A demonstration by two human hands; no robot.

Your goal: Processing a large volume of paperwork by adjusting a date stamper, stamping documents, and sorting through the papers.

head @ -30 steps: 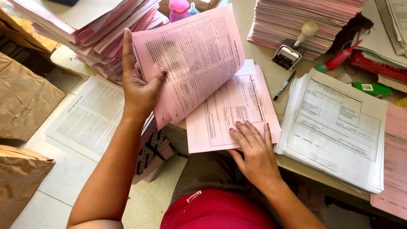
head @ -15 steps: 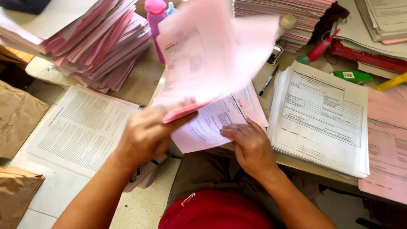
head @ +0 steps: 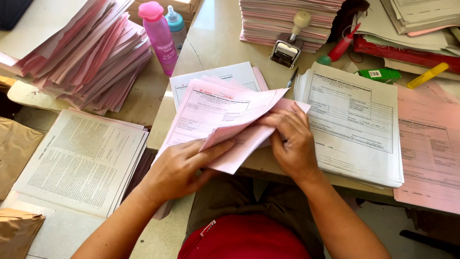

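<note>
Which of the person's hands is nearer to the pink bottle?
Left. The left hand holds the pink forms below the pink bottle; the right hand sits farther off, across the forms.

Forms (head: 225, 115) on desk (head: 215, 38); bottle (head: 159, 36) behind, stack (head: 354, 120) right.

The left hand (head: 179, 168) covers the lower edge of the pink forms (head: 225, 115), and the right hand (head: 294, 144) hides their right corner. The pink stack (head: 287, 19) is cut off at the top edge. Print on the white forms (head: 354, 120) is too small to tell.
</note>
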